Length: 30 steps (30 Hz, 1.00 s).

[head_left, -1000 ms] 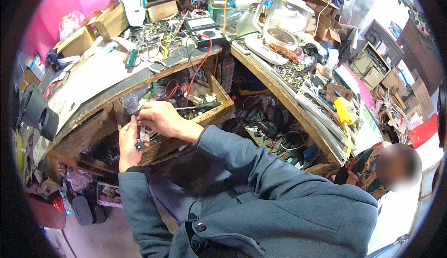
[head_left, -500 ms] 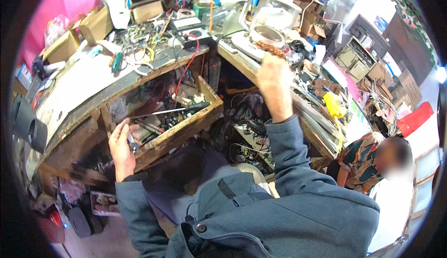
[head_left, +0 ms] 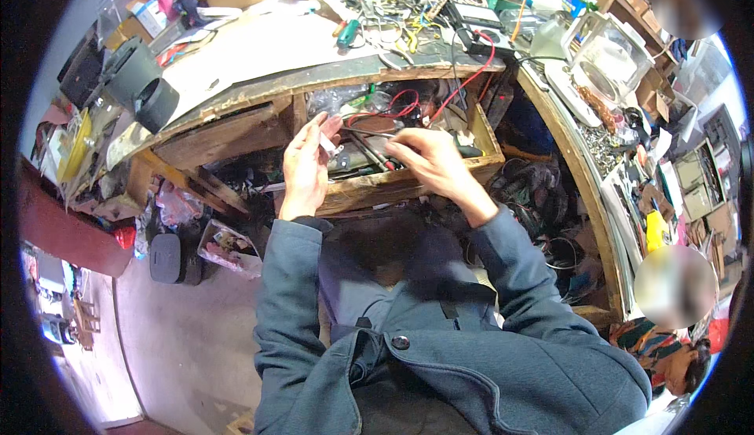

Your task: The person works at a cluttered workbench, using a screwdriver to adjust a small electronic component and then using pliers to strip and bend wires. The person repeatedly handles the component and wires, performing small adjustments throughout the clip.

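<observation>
The left hand point(head_left: 305, 169) holds a small, pale, narrow piece point(head_left: 327, 143) between thumb and fingers, above the left part of an open, rough wooden drawer point(head_left: 361, 192). The right hand point(head_left: 428, 160), fingers curled, is over the same drawer, to the right of the piece; blur hides whether it grips anything. Thin red cable point(head_left: 405, 107) loops lie in the drawer behind the hands. Beyond, on the white-topped table point(head_left: 259, 54), a green-handled tool point(head_left: 348, 34) lies near scattered pliers.
</observation>
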Available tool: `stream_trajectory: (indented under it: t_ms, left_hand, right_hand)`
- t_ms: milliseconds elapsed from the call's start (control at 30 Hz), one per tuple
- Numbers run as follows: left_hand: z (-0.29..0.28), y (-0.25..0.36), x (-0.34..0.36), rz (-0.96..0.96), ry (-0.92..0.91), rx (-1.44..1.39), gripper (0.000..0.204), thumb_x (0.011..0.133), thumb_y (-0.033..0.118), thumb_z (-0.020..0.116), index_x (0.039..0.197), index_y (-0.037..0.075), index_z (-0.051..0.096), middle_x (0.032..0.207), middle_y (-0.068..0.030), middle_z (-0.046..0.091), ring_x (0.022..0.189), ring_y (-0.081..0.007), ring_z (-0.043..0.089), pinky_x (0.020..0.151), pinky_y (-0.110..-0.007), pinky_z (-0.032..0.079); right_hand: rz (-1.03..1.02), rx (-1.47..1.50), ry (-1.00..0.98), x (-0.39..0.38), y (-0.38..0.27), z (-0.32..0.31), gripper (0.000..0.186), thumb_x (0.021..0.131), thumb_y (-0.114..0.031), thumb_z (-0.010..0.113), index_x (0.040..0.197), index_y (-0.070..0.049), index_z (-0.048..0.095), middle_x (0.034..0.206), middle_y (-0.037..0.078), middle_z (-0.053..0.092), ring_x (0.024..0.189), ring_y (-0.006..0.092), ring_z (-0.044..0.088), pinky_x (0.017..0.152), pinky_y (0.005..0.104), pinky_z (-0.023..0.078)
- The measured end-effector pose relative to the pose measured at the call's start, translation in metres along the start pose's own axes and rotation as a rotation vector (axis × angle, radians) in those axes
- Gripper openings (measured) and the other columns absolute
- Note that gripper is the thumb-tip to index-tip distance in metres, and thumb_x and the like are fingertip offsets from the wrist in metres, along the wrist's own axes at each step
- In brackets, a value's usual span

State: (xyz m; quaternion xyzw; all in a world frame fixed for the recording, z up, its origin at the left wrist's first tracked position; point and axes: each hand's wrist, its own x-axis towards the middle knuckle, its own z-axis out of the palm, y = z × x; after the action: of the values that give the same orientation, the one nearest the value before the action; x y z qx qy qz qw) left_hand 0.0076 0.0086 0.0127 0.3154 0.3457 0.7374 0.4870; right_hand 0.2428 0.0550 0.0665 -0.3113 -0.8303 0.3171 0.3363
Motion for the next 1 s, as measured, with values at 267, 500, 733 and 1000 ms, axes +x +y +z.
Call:
stream_trajectory:
  t_ms: [267,500,733,1000]
  left_hand:
    - [0.011,0.007,-0.009,0.092,0.073,-0.002,0.044,0.109,0.025,0.049,0.143,-0.001,0.05,0.141,-0.0151,0.059,0.134,-0.0237,0.053,0.104,-0.033,0.044]
    - [0.011,-0.003,-0.011,0.192,0.052,0.184,0.037,0.103,0.018,0.06,0.134,-0.002,0.057,0.128,-0.0158,0.066,0.12,-0.023,0.063,0.096,-0.034,0.053]
    - [0.014,-0.004,-0.02,0.172,0.005,0.225,0.03,0.104,0.017,0.055,0.119,-0.008,0.064,0.109,-0.0188,0.072,0.094,-0.0267,0.073,0.086,-0.038,0.059]
    - [0.017,-0.005,-0.022,0.175,0.005,0.169,0.026,0.102,0.012,0.054,0.117,-0.007,0.064,0.109,-0.0171,0.072,0.096,-0.0261,0.072,0.085,-0.038,0.06]
  right_hand:
    - [0.144,0.625,-0.465,0.055,0.016,0.075,0.038,0.102,-0.037,0.061,0.101,0.0,0.07,0.081,0.001,0.068,0.072,0.01,0.061,0.067,0.0273,0.049]
    - [0.033,0.548,-0.05,0.054,0.035,0.063,0.029,0.076,-0.009,0.086,0.098,0.0,0.069,0.087,0.001,0.068,0.079,0.0091,0.06,0.073,0.0255,0.051]
    - [0.068,0.702,0.076,0.047,0.032,0.065,0.029,0.075,0.001,0.083,0.098,-0.003,0.066,0.091,0.0,0.067,0.083,0.0057,0.059,0.073,0.0224,0.049]
    - [0.066,0.596,0.099,0.042,0.03,0.061,0.028,0.075,-0.002,0.083,0.099,-0.003,0.067,0.093,0.0,0.067,0.083,0.0069,0.059,0.074,0.0234,0.05]
